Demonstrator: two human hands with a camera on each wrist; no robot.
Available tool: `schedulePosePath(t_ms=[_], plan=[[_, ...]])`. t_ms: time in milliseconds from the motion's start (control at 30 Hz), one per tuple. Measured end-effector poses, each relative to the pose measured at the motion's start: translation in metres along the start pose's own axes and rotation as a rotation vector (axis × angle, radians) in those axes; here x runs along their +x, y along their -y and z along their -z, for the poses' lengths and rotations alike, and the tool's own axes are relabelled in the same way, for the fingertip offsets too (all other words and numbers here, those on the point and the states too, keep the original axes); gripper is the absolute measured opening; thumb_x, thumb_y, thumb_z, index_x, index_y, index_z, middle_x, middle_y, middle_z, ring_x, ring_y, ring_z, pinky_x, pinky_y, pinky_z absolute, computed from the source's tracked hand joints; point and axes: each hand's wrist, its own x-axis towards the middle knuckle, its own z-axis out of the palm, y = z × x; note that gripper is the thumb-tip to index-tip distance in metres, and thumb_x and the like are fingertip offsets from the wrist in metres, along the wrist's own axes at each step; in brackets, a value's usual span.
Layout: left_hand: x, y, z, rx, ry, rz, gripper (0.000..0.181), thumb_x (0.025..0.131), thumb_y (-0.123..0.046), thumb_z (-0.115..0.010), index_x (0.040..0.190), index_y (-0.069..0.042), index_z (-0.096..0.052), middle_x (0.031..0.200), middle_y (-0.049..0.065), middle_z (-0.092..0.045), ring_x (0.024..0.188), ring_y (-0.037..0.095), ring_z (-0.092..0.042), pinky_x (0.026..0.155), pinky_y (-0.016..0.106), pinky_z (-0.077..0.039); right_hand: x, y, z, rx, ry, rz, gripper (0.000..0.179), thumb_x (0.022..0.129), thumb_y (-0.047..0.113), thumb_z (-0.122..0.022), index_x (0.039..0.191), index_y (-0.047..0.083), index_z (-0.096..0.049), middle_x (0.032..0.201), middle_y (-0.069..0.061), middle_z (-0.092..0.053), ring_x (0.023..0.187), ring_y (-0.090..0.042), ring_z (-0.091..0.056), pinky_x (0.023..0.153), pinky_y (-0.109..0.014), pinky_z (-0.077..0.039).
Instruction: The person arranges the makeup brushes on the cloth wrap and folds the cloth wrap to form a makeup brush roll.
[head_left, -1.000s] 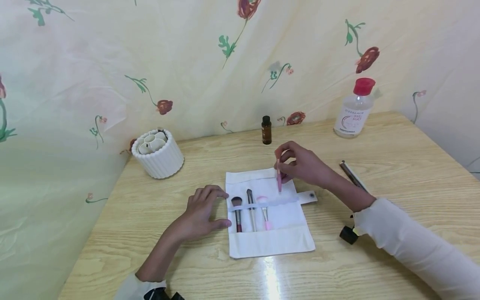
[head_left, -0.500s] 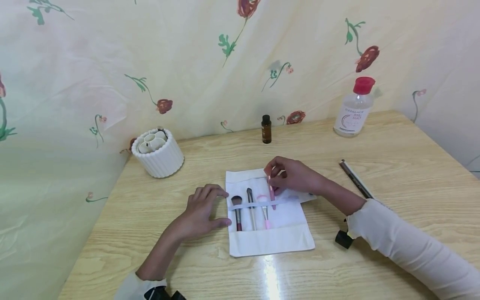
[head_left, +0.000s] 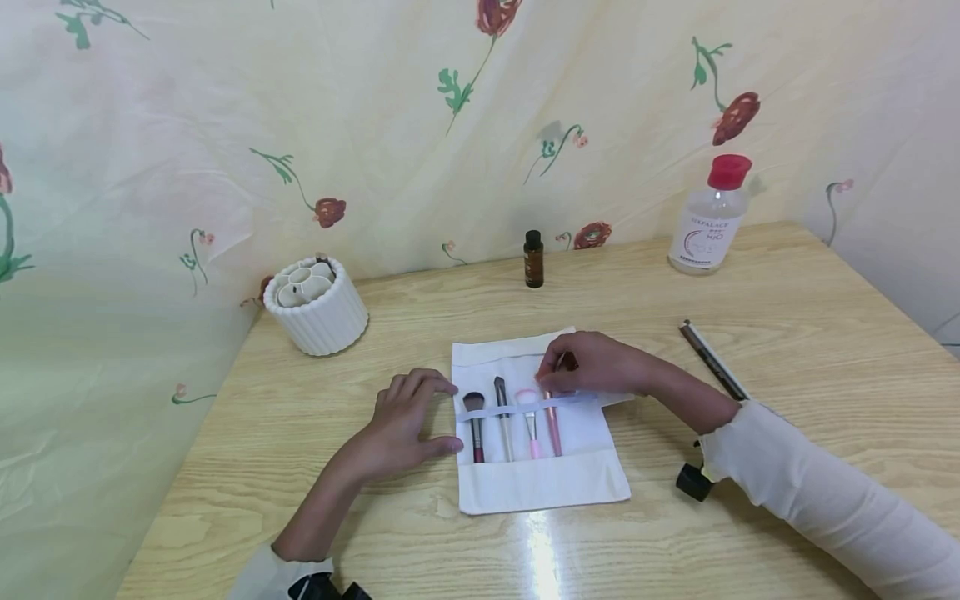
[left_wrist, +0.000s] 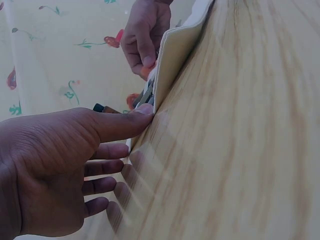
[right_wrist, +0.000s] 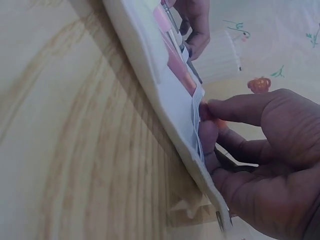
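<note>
A white cloth brush roll (head_left: 540, 485) lies unfolded in the head view. Fingers of my right hand (head_left: 596, 364) pinch a pink-handled makeup brush (head_left: 553, 429) near its orange head. Its handle runs beneath the elastic band (head_left: 581, 399) down to the lower pocket; the fingers partly cover its head. Left of it, a dark-headed brush (head_left: 476, 425), a slim grey brush (head_left: 502, 417) and a light-pink brush (head_left: 531, 425) sit under the band. My left hand (head_left: 405, 425) rests at the roll's left edge, fingers spread, its thumb (left_wrist: 130, 122) touching the cloth.
Further right lies a pair of dark and silver sticks (head_left: 712, 358). A ribbed white holder (head_left: 318, 312) stands back left. By the patterned wall stand a small brown bottle (head_left: 533, 260) and a clear red-capped bottle (head_left: 708, 221).
My right hand has moved toward me and slid the pink-handled brush down under the elastic band, beside the light-pink one. The left hand stays in place.
</note>
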Motion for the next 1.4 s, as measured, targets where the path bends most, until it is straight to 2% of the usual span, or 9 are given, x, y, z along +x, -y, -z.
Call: schedulePosePath(t_ms=[233, 367, 533, 667, 933, 1167, 1300, 1400], plan=[[0.001, -0.001, 0.001, 0.004, 0.008, 0.006, 0.071, 0.081, -0.047, -0.081, 0.138, -0.017, -0.051, 0.143, -0.001, -0.038, 0.128, 0.024, -0.033, 0.101, 0.052, -0.027, -0.006, 0.001, 0.002, -0.142, 0.018, 0.087, 0.01, 0.094, 0.028, -0.072, 0.095, 0.018, -0.074, 0.093, 0.002, -0.061, 0.082, -0.016, -0.054, 0.072, -0.032, -0.047], [0.0, 0.0, 0.001, 0.002, 0.019, 0.02, 0.07, 0.083, -0.047, -0.08, 0.139, -0.018, -0.05, 0.144, -0.003, -0.037, 0.127, 0.022, -0.032, 0.102, 0.049, -0.026, -0.009, 0.002, 0.01, -0.221, -0.057, 0.088, 0.007, 0.097, 0.022, -0.068, 0.099, 0.019, -0.074, 0.094, 0.002, -0.061, 0.079, -0.015, -0.055, 0.069, -0.033, -0.048], [-0.001, 0.0, 0.0, -0.002, 0.024, 0.024, 0.069, 0.084, -0.046, -0.079, 0.14, -0.019, -0.049, 0.144, -0.005, -0.036, 0.127, 0.021, -0.031, 0.102, 0.048, -0.025, -0.022, 0.009, 0.033, -0.306, -0.213, 0.005, 0.012, 0.1, 0.02, -0.063, 0.105, 0.013, -0.072, 0.096, 0.0, -0.066, 0.075, -0.017, -0.059, 0.065, -0.035, -0.051], [0.0, 0.001, 0.0, -0.004, 0.023, 0.018, 0.069, 0.084, -0.046, -0.079, 0.14, -0.019, -0.049, 0.144, -0.004, -0.035, 0.129, 0.022, -0.03, 0.103, 0.049, -0.024, -0.039, 0.011, 0.054, -0.416, -0.282, -0.083, 0.014, 0.099, 0.02, -0.064, 0.106, 0.009, -0.07, 0.095, -0.003, -0.067, 0.079, -0.019, -0.059, 0.067, -0.036, -0.051], [0.0, 0.0, 0.0, -0.001, 0.031, 0.027, 0.07, 0.084, -0.047, -0.079, 0.14, -0.019, -0.049, 0.145, -0.005, -0.034, 0.13, 0.021, -0.03, 0.103, 0.049, -0.024, -0.066, -0.001, 0.081, -0.546, -0.265, -0.291, 0.021, 0.097, 0.021, -0.064, 0.104, 0.001, -0.066, 0.08, -0.003, -0.063, 0.065, -0.019, -0.055, 0.055, -0.035, -0.046], [-0.002, 0.0, 0.0, -0.014, 0.025, 0.026, 0.07, 0.083, -0.047, -0.079, 0.14, -0.019, -0.05, 0.145, -0.005, -0.035, 0.131, 0.021, -0.029, 0.104, 0.05, -0.023, -0.08, -0.022, 0.091, -0.611, -0.262, -0.34, 0.02, 0.093, 0.016, -0.066, 0.094, -0.003, -0.066, 0.073, -0.003, -0.061, 0.062, -0.02, -0.054, 0.054, -0.037, -0.045], [-0.002, -0.001, 0.0, -0.019, 0.026, 0.025, 0.069, 0.084, -0.047, -0.078, 0.14, -0.019, -0.049, 0.145, -0.005, -0.034, 0.133, 0.021, -0.027, 0.104, 0.05, -0.022, -0.085, -0.033, 0.09, -0.639, -0.249, -0.372, 0.022, 0.094, 0.018, -0.064, 0.079, 0.002, -0.061, 0.067, -0.004, -0.054, 0.058, -0.02, -0.049, 0.051, -0.034, -0.041], [-0.002, -0.001, 0.001, -0.021, 0.026, 0.019, 0.069, 0.084, -0.048, -0.078, 0.14, -0.019, -0.049, 0.145, -0.004, -0.034, 0.134, 0.022, -0.027, 0.104, 0.051, -0.022, -0.087, -0.04, 0.089, -0.656, -0.23, -0.399, 0.027, 0.096, 0.021, -0.062, 0.074, 0.006, -0.057, 0.065, -0.006, -0.049, 0.057, -0.021, -0.047, 0.049, -0.034, -0.039]])
